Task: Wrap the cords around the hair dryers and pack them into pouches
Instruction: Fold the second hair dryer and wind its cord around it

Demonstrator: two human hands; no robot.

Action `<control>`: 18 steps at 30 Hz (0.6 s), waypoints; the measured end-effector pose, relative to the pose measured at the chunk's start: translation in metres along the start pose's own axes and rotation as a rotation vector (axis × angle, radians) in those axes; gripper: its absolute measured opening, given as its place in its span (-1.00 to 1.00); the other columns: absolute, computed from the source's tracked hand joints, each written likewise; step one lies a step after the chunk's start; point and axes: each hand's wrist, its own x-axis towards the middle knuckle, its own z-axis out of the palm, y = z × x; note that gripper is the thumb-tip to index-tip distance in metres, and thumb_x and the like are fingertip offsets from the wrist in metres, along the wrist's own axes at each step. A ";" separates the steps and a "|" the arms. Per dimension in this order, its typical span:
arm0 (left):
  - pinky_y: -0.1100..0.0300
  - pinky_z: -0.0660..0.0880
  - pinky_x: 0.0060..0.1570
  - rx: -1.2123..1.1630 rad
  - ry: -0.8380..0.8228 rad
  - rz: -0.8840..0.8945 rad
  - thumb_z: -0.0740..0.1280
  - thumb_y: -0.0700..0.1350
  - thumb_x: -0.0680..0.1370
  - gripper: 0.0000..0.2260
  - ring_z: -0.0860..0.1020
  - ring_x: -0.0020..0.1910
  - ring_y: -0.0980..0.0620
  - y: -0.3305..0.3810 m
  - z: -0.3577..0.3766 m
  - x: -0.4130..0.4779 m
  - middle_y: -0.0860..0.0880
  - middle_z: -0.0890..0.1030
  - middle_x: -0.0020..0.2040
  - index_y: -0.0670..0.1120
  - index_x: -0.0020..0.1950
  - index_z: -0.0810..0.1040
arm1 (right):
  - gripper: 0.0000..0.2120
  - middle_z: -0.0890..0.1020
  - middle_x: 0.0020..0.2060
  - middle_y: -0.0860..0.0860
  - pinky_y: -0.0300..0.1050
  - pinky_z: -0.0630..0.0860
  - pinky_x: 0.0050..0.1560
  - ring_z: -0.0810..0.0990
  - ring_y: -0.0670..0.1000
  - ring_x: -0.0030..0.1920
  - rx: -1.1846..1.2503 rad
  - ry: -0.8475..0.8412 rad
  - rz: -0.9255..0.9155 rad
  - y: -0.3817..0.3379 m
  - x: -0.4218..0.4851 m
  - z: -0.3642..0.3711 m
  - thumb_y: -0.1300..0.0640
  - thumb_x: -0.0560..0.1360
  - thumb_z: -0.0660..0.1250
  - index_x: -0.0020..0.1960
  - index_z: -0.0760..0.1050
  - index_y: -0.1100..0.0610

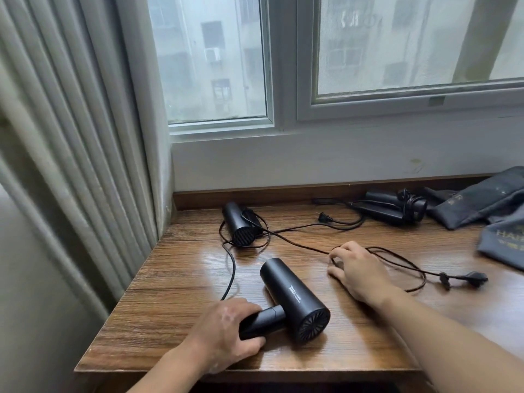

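A black hair dryer [295, 303] lies near the front of the wooden table [175, 279]. My left hand [226, 333] grips its handle. My right hand [358, 272] rests to its right, fingers pinching a loop of black cord [408, 268] whose plug [476, 279] lies further right. A second black dryer [237, 224] lies at the back left with its cord loose around it. At the back right, two more dryers [397, 207] lie together, one with cord wound on it. Grey pouches [482, 202] lie at the far right.
A window and white sill wall stand behind the table. Grey curtains [71, 151] hang at the left, touching the table's left corner. Another plug [324, 217] lies at the back middle. The table's front edge is close under my arms.
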 end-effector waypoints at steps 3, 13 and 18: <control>0.23 0.45 0.11 0.004 -0.001 -0.008 0.26 0.36 0.40 -0.46 0.52 0.05 0.17 0.010 0.003 0.008 0.17 0.59 0.04 0.14 0.29 0.55 | -0.69 0.51 0.22 -0.08 -0.05 0.47 0.25 0.51 0.01 0.26 0.056 0.039 0.031 0.000 -0.005 -0.010 -0.15 0.57 0.33 0.25 0.58 -0.07; 0.13 0.47 0.17 0.033 -0.065 0.035 0.31 0.34 0.45 -0.47 0.52 0.10 0.10 0.014 0.003 0.026 0.14 0.61 0.09 0.15 0.37 0.53 | -0.22 0.60 0.15 -0.06 -0.03 0.55 0.16 0.58 -0.01 0.10 0.394 -0.322 0.124 -0.070 -0.055 -0.031 -0.40 0.23 0.44 0.34 0.39 -0.09; 0.11 0.51 0.11 0.056 0.378 -0.067 0.56 0.26 0.28 -0.46 0.48 0.08 0.08 0.006 0.002 0.019 0.13 0.53 0.11 0.10 0.19 0.61 | -0.22 0.67 -0.01 0.02 0.11 0.65 0.06 0.69 0.04 -0.04 0.824 -0.310 0.378 -0.073 -0.057 -0.016 -0.22 -0.02 0.60 0.13 0.49 0.02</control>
